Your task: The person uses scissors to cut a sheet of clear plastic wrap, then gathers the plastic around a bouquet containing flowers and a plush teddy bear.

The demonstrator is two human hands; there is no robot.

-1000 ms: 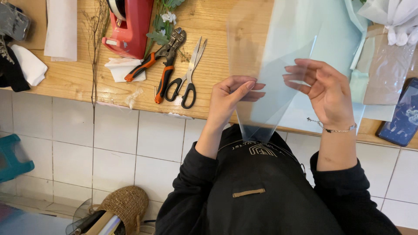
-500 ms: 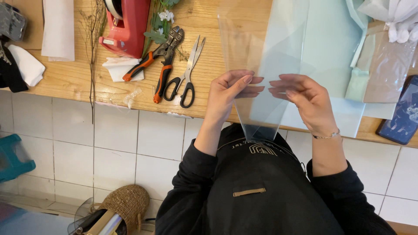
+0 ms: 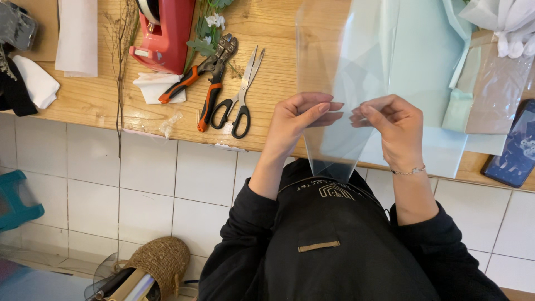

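Observation:
A clear plastic sheet is held up over the front edge of the wooden worktop. My left hand pinches the sheet's left part with thumb and fingers. My right hand, with a thin bracelet at the wrist, pinches it right beside the left, fingertips almost meeting. The sheet's lower corner points down toward my black top. Pale mint paper sheets lie under and behind the clear sheet.
Left of my hands lie black-handled scissors, orange-handled pruners, a red tape dispenser, a dried twig and small flowers. A dark phone rests at the right. A wicker basket stands on the floor.
My right hand has moved left along the sheet, closing in on my left hand until the fingertips nearly touch. The sheet is gathered more between them.

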